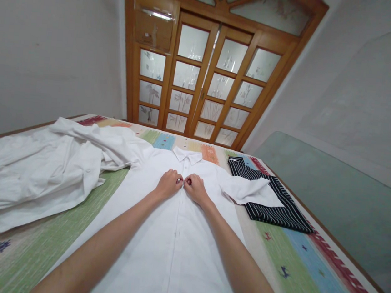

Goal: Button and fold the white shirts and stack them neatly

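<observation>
A white short-sleeved shirt (pixel 159 252) lies spread out face up, its collar (pixel 188 156) at the far end and its button front running down the middle. My left hand (pixel 170 183) and my right hand (pixel 195 187) meet at this front, a little below the collar. Both pinch the edge of the placket between thumb and fingers, almost touching each other. Any button between the fingertips is too small to make out. Above the hands, the placket looks closed up to the collar.
Crumpled white garments (pixel 36 169) lie to the left, against the shirt's left sleeve. On the right, a folded black-and-white striped cloth (pixel 272 203) sits partly under the other sleeve. A colourful patterned cover (pixel 294 264) spreads beneath everything. Wooden glass-paned doors (pixel 204 83) stand beyond.
</observation>
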Demonstrator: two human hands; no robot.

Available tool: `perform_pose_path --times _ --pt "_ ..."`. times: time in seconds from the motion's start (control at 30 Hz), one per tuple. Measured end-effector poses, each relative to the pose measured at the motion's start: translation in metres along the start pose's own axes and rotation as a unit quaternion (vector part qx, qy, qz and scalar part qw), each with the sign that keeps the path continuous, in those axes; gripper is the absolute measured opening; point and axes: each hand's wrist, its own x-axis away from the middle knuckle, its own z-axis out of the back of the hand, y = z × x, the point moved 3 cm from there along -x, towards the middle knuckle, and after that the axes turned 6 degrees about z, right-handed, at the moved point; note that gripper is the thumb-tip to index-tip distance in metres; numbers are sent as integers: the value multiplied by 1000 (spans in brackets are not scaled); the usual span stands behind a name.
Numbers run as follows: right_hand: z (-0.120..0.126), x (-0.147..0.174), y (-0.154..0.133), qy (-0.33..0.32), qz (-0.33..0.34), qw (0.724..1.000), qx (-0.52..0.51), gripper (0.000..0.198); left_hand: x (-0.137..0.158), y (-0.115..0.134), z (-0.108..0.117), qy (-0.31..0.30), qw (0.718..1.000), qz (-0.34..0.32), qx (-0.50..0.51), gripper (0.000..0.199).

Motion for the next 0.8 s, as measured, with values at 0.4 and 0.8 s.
perform_pose_path --times 0.4,0.8 --pt "2 0 1 10 -20 1000 -1 13 4 -1 2 -26 997 -63 -24 22" --pt "7 3 -14 10 10 995 96 12 5 5 2 -16 992 -78 -96 24"
